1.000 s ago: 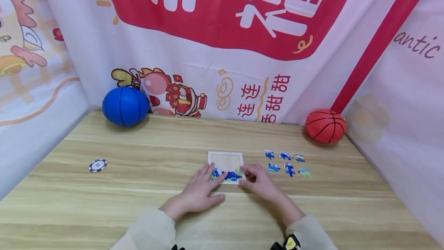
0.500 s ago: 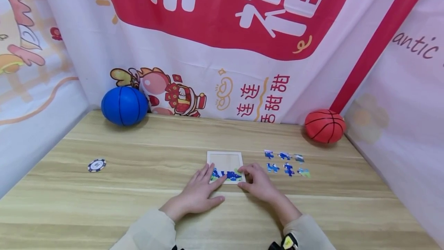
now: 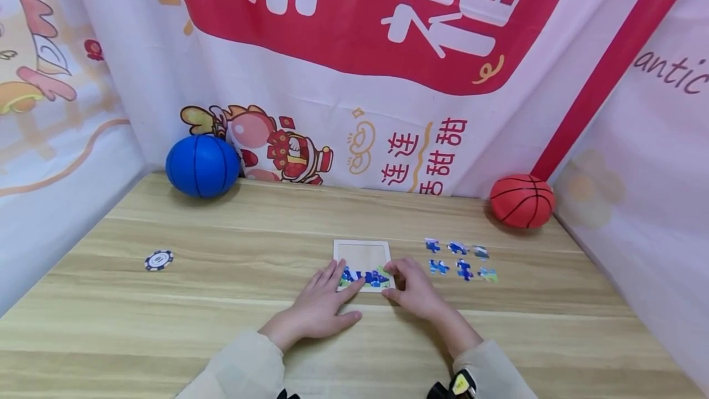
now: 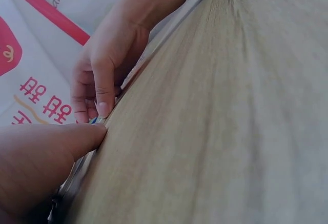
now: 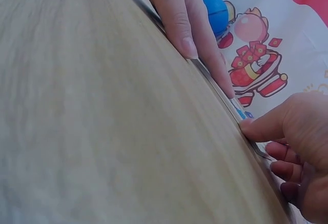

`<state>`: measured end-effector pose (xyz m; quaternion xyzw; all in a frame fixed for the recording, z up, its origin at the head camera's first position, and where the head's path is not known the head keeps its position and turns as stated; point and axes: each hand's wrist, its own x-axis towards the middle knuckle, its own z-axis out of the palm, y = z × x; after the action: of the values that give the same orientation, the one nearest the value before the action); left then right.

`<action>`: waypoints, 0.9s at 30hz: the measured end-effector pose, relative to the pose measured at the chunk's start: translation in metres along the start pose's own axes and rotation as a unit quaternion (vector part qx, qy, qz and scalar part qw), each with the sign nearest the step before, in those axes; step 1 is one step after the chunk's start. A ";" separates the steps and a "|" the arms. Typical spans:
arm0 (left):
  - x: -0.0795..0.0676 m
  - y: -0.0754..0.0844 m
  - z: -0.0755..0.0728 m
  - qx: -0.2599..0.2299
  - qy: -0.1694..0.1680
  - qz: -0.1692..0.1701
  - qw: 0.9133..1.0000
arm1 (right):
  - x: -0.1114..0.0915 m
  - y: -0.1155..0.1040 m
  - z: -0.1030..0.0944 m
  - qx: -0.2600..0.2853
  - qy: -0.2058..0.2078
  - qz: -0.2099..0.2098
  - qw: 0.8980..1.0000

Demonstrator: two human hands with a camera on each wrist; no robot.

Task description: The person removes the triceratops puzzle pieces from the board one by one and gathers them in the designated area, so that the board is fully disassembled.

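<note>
A square puzzle frame (image 3: 361, 243) with a pale rim lies on the table in the head view. Blue and green puzzle pieces (image 3: 373, 278) fill its lower part, while the upper part shows bare backing. My left hand (image 3: 321, 306) lies over the lower left of the frame, fingers straight, one fingertip on the fitted pieces. At the right edge my right hand (image 3: 418, 291) grips the frame between thumb and index finger, the other fingers curled. In the right wrist view its thumb (image 5: 264, 126) touches the rim. Several loose jigsaw pieces (image 3: 464, 270) lie in two rows to the right.
A poker chip (image 3: 159, 260) lies on the table (image 3: 249, 233) at the left. A blue ball (image 3: 202, 166) stands at the back left corner, a red ball (image 3: 522, 201) at the back right. Printed cloth (image 3: 288, 91) hangs behind and along both sides.
Both hands stay at the frame; the right fingers shift slightly at its right edge. The loose pieces keep their places. The head view moves a little.
</note>
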<state>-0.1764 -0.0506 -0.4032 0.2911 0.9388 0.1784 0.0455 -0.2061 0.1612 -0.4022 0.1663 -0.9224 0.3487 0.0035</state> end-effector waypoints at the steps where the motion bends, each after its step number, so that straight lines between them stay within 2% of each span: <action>1: 0.000 0.000 0.000 -0.002 -0.001 0.000 1.000 | 0.000 0.000 0.000 0.004 0.001 0.001 1.000; 12: -0.001 -0.001 -0.002 -0.014 -0.005 -0.002 1.000 | 0.001 -0.001 0.001 0.088 0.020 0.012 0.996; 20: 0.000 -0.002 -0.001 -0.013 -0.003 -0.001 1.000 | 0.001 -0.002 0.001 0.098 0.021 0.026 0.995; 27: -0.001 -0.002 -0.001 -0.017 0.003 0.004 1.000 | 0.001 -0.002 0.000 0.082 0.016 0.033 0.996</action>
<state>-0.1770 -0.0531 -0.4027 0.2938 0.9344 0.1958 0.0470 -0.2065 0.1592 -0.4009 0.1298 -0.8956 0.4254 -0.0064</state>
